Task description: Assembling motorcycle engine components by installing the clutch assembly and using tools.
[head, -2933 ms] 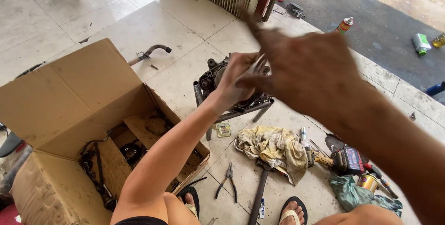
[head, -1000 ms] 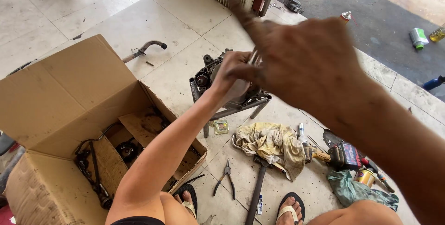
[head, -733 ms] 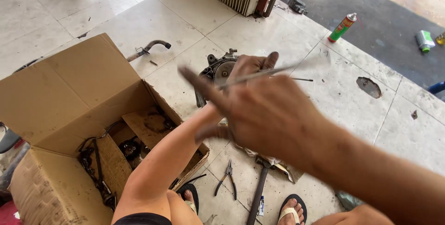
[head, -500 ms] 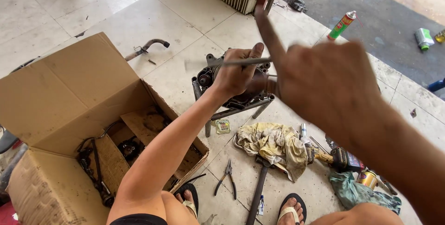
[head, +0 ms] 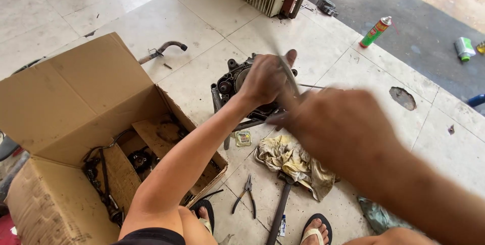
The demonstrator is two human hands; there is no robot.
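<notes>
Since half a second ago the right hand (head: pixel 343 134) has dropped lower, blurred, so I cannot tell its fingers' state. Left hand (head: pixel 265 78) fingers are closed on a thin metal rod (head: pixel 289 76) above the engine part (head: pixel 237 86). That rod might slip or poke. Cardboard box (head: pixel 76 124) crowds the left; the tiled floor (head: pixel 166 22) beyond is open.

repair workshop floor: engine (head: pixel 241 84), pliers (head: pixel 245 195), spray can (head: pixel 375 31), box of parts (head: pixel 76 139).
</notes>
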